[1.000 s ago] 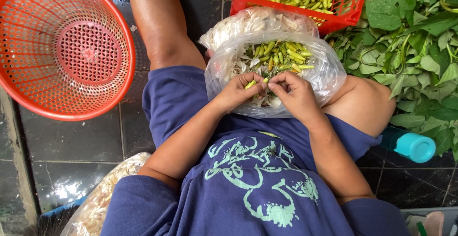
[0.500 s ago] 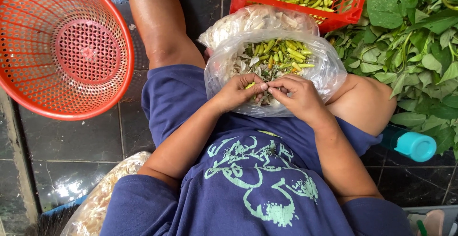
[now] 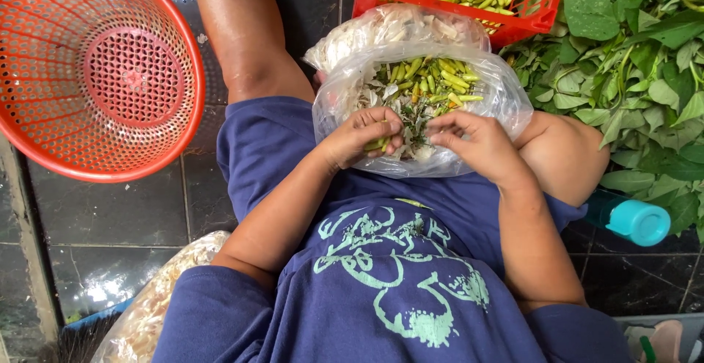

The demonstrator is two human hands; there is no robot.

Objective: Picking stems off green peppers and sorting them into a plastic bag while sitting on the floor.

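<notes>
We hold a green chilli (image 3: pixel 378 144) in our left hand (image 3: pixel 361 137), the fingers curled shut around it so that only a short bit shows at the fingertips. It sits just over the near edge of the clear bag (image 3: pixel 506 99) that rests in our lap, between our knees. Our right hand (image 3: pixel 473 141) is beside the left, the two nearly touching over the bag; its fingers are bent and pinched together, and we cannot tell whether anything is caught between them.

The bag gapes open and holds a heap of green and yellowish chillies (image 3: pixel 433 81) mixed with stems and pale scraps. Touching its far side lies a second bag (image 3: pixel 396 26), filled with pale bits. Beyond that stands a red crate (image 3: pixel 539 4) of more chillies.

To our right, a spread of green leaves (image 3: pixel 638 62) covers the floor (image 3: pixel 110 224), and a teal bottle (image 3: pixel 634 220) lies near our right elbow. To our left, a round red basket (image 3: pixel 95 70) stands on the dark tiled floor, well apart from the hands. Near our left hip lies another bag of pale bits (image 3: pixel 154 304).

We wear blue shorts and a blue shirt (image 3: pixel 396 290) with a pale green print.
</notes>
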